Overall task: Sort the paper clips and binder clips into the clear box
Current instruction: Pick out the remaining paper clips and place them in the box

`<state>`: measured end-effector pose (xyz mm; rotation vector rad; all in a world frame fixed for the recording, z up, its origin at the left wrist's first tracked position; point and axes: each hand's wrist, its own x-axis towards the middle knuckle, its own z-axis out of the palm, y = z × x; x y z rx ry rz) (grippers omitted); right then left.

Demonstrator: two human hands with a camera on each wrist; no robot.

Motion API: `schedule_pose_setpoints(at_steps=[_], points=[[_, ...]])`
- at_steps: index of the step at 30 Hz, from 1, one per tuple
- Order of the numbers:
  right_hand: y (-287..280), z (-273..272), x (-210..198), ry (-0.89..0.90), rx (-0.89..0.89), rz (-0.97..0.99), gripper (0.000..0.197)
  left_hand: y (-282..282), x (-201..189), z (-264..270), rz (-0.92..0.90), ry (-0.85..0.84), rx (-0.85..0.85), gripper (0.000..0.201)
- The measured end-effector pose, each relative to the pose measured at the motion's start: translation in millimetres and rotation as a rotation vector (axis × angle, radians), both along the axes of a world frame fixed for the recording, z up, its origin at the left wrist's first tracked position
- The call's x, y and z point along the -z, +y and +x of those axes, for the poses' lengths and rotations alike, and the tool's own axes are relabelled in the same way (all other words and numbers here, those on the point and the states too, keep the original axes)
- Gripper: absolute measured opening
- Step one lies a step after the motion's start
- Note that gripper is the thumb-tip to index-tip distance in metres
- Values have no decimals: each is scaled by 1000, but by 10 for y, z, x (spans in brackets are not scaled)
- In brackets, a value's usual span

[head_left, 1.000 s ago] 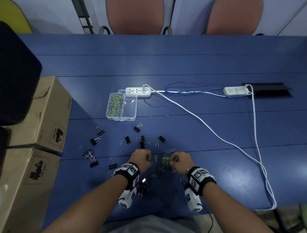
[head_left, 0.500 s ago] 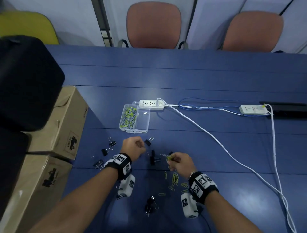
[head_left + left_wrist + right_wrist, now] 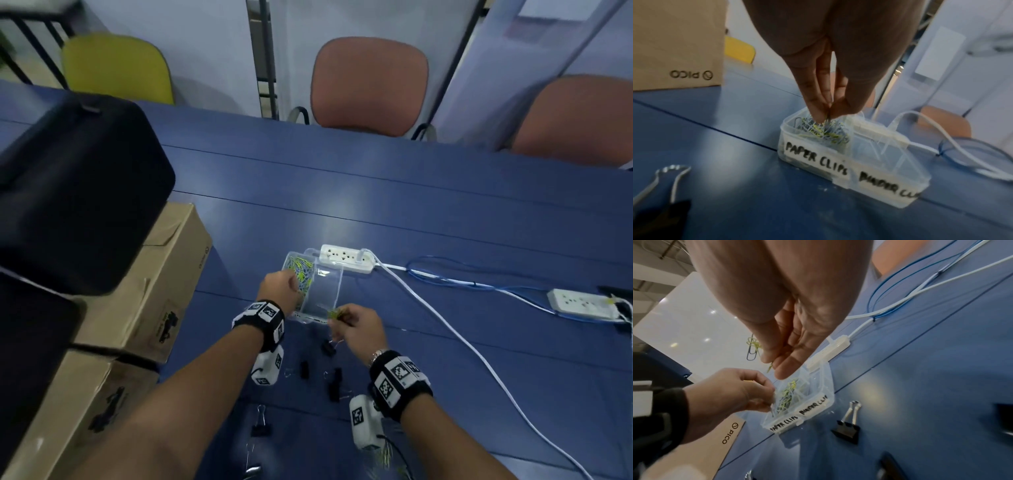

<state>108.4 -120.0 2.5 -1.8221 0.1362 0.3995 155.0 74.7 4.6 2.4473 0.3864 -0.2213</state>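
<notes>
The clear box has two compartments labelled "PAPER CLIPS" and "BINDER CLIPS". Its left compartment holds a pile of yellow and blue paper clips; the right one looks empty. My left hand hangs over the pile, its fingertips pinching a thin clip right at the heap. Near the box's front edge my right hand pinches a small bunch of green paper clips. Black binder clips lie scattered on the blue table between my wrists.
A white power strip touches the box's far side, and its cable runs right past a second strip. Cardboard boxes and a black case stand at the left. A few loose paper clips lie under my right wrist.
Both hands have moved forward from the loose clip pile to the clear box. The left now reaches into the paper clip compartment; the right carries its clips to the box's front edge.
</notes>
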Motion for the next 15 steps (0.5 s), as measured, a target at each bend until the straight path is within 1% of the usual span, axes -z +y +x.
schedule_pose_setpoints(at_steps=[3,7,10,13,15], points=[[203,303,-15,-18,1,-28,14,56,83,59,33,60,53,24],[459,682,42,45,36,-30,24,212,168,93,-56,85,26,30],[660,912,135,100,21,-97,22,324,165,82,-130,22,-37,24],[871,1121,222,207,101,-130,21,442,187,53,-156,-49,-78,20],[968,1233,248,260,151,-161,12,513,208,22,-170,-82,-87,18]])
